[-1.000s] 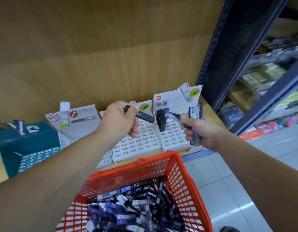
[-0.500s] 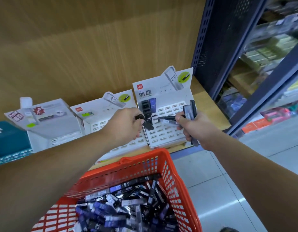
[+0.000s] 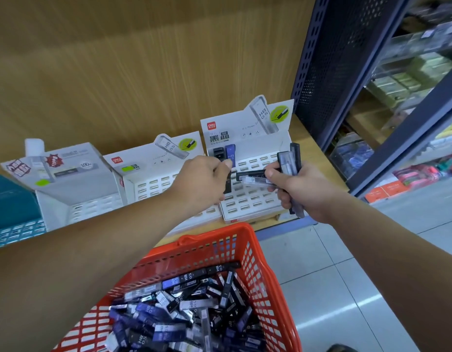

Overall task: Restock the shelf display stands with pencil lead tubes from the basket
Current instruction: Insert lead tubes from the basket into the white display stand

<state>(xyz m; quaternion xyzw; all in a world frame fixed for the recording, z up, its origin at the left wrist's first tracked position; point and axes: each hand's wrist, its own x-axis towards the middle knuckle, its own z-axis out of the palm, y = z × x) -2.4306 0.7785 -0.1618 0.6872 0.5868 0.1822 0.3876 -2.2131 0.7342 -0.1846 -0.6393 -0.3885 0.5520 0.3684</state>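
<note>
The wooden shelf (image 3: 318, 158) carries white display stands side by side. In front of it stands the red basket (image 3: 260, 262), heaped with loose pencil lead tubes (image 3: 184, 308) in black, blue and clear. The rightmost display stand (image 3: 247, 133) has a black tube (image 3: 218, 153) and a blue tube (image 3: 230, 153) upright in its back row. Both hands hover over its slots. The right hand (image 3: 303, 189) has its fingers curled round a bundle of lead tubes (image 3: 288, 161), with two more poking leftward. The left hand (image 3: 202, 181) pinches one black lead tube (image 3: 228, 184) pointing down, but whether the tip is in a slot cannot be told.
</note>
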